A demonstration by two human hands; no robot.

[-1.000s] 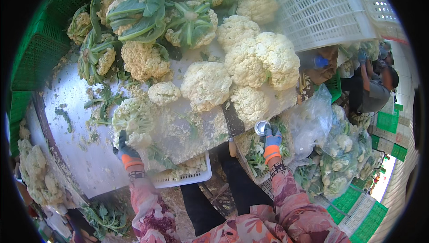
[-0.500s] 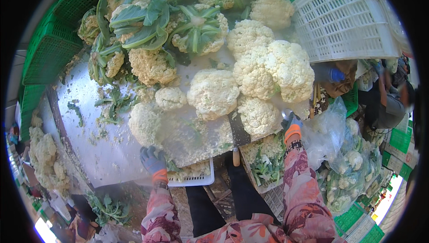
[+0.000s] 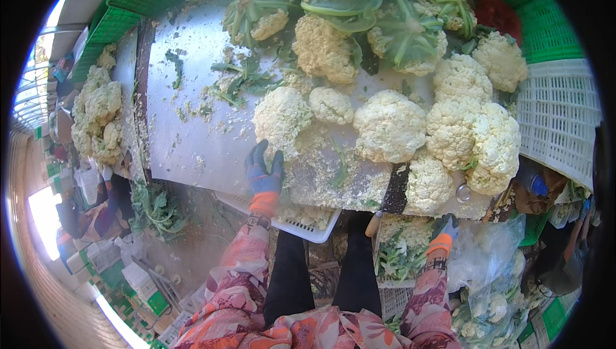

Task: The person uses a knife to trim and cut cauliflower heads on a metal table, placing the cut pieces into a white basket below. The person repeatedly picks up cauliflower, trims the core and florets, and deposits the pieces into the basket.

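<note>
Across the shiny metal desk (image 3: pixel 183 147), bare cream cauliflower heads (image 3: pixel 389 126) sit before leafy green-wrapped ones (image 3: pixel 409 33) still untrimmed, our blue-gloved left hand (image 3: pixel 264 180), grip apart, beside a round pale cauliflower (image 3: pixel 281 117); our gloved right hand's (image 3: pixel 446 228) grip we cannot tell.

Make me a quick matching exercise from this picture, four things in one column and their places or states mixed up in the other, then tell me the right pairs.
Column one:
1. Left hand
2. Knife
3. White tray
4. Round metal piece

Column two:
A. Below the near edge of the metal table, with pale cauliflower bits in it
B. Silver, just beyond the right hand
C. Gloved, fingers spread, near a cauliflower
D. Dark blade, wooden handle jutting toward the person

Right pairs: 1-C, 2-D, 3-A, 4-B
</note>
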